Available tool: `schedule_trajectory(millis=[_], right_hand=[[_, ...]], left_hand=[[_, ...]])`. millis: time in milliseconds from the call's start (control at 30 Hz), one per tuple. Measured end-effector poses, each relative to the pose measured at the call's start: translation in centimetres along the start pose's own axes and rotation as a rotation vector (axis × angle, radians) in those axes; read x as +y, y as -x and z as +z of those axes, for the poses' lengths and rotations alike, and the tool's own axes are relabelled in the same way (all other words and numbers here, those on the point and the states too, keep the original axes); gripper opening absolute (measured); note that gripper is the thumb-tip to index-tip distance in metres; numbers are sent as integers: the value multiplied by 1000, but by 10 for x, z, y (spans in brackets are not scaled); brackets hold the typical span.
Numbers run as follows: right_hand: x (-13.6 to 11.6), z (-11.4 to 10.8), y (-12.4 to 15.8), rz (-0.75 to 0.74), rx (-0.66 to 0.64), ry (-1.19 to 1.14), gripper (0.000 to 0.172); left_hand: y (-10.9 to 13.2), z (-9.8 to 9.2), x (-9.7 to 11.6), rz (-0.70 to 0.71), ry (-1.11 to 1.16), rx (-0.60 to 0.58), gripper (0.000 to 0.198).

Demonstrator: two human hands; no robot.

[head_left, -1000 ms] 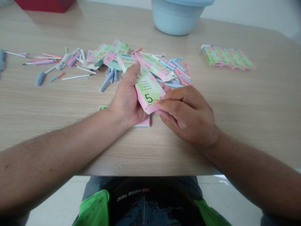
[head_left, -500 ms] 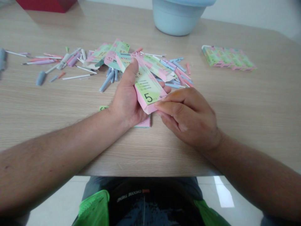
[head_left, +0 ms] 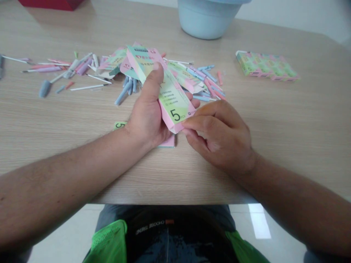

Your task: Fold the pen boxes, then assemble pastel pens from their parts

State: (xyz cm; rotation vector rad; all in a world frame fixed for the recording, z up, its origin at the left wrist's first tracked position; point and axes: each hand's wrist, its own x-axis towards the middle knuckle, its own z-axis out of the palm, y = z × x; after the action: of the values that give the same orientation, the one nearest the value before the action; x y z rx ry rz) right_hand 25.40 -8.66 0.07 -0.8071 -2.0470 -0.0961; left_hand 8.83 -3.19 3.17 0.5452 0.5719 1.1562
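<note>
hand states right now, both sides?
Left hand: closed around the pink-and-green box, thumb on its printed face.
Right hand: fingers closed, thumb and fingertips at that box's near end, by the "5".

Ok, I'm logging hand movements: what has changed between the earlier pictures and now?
The far end of the held 5 PCS carton now reaches higher in view, hiding more of the carton behind it. Nothing was taken or released: the left hand still holds it, the right hand still pinches its near end. The blue basin stayed put.
</note>
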Motion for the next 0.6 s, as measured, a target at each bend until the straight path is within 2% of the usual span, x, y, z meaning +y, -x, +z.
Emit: schedule_trajectory(millis=[333,467,600], right_hand=[[-1,1,0,-37,-1,21,19],[2,-1,2,-43,-24,23,20],[4,-1,4,-27,-43,15,22]], left_hand=[[3,4,-1,7,-20,-33,69],[2,4,-2,-2,38,12,57],[1,-1,-5,-82,126,3,42]])
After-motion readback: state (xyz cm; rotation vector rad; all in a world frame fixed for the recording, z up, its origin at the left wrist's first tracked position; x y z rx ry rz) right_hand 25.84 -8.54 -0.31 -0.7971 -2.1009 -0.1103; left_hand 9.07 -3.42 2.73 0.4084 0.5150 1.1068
